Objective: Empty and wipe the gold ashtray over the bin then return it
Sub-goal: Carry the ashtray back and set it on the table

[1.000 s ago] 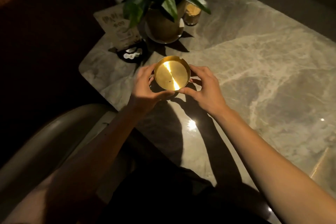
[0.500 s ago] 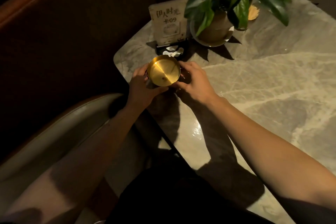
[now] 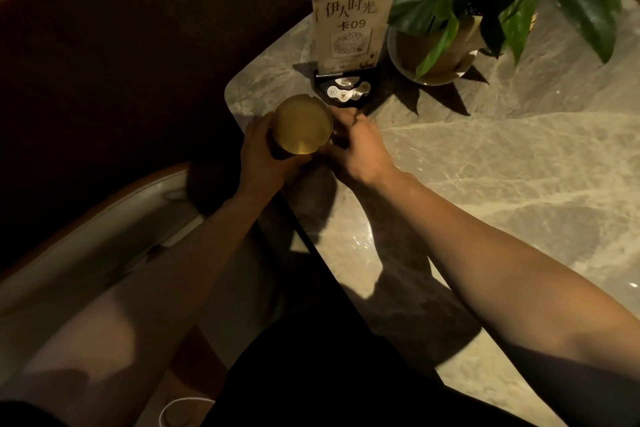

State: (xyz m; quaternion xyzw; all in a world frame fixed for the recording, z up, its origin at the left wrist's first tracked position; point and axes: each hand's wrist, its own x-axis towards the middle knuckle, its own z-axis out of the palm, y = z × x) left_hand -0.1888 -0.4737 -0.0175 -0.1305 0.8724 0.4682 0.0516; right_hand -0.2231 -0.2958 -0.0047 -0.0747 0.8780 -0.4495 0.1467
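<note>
Both hands — left hand (image 3: 263,152), right hand (image 3: 360,146) — cup the gold ashtray (image 3: 302,124) at the tabletop (image 3: 485,166) corner; likely the return step — next, lower and release.

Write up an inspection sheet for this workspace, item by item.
Surface: marble table, glossy, dimly lit.
Job's things: gold ashtray at the table's corner, looks empty; no bin in view.
Clutter: table sign on a black base, potted plant.
Hands: left hand and right hand both grip the ashtray's sides.
Cables: white cord at the bottom edge.
Surroundings: padded seat, dark wooden wall.
</note>
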